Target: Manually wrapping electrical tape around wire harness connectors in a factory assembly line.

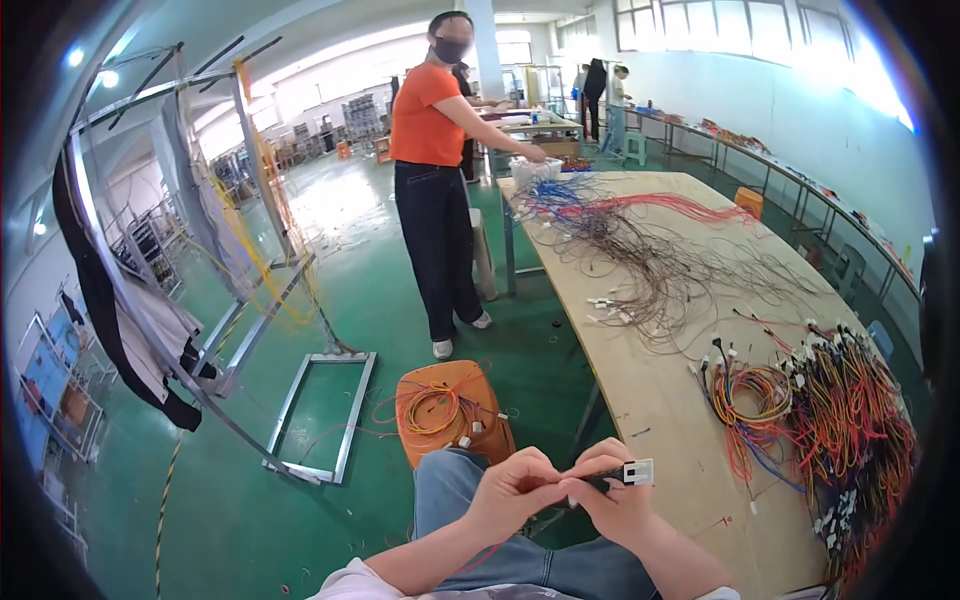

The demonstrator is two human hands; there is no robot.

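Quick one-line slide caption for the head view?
Both hands, left hand and right hand, pinch a small white connector beside a wire-strewn wooden table.

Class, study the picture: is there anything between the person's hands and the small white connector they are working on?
Nothing visible. The right hand already holds the white connector, and the left hand pinches the dark end beside it. Both are held above the lap, clear of the table.

Right hand [618, 492] hides most of the small white connector [637, 472]
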